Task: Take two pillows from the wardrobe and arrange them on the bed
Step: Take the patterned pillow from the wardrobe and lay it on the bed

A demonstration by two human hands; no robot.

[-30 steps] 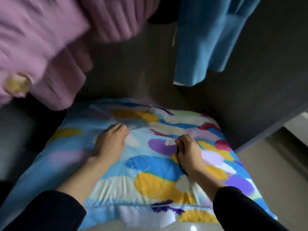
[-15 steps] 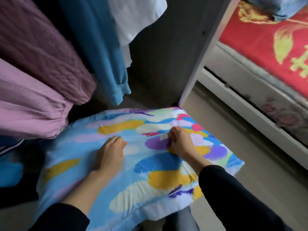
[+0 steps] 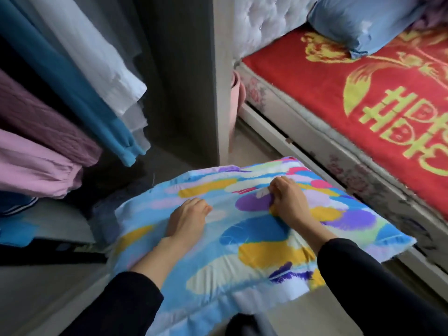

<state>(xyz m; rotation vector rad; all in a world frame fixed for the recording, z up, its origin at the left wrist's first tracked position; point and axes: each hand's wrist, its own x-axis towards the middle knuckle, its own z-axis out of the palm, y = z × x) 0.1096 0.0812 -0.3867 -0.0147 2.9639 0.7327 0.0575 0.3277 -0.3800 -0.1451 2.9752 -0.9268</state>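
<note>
From the head view, the colourful pillow point(image 3: 254, 229) is clear of the wardrobe point(image 3: 179, 76) and carried low in front of the person, near the red-covered bed point(image 3: 363, 98) on the right. The left hand point(image 3: 186, 219) has its fingers curled into the top fabric, and the right hand point(image 3: 288, 202) pinches a fold of the cover. A blue pillow point(image 3: 368, 20) already lies at the far end of the bed, so I judge this one only needs carrying over and setting down; whether the blue one counts as the first I cannot tell.

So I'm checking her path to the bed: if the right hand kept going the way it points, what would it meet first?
Probably the wardrobe's side panel; depth is unclear. The right hand grips the colourful pillow.
</note>
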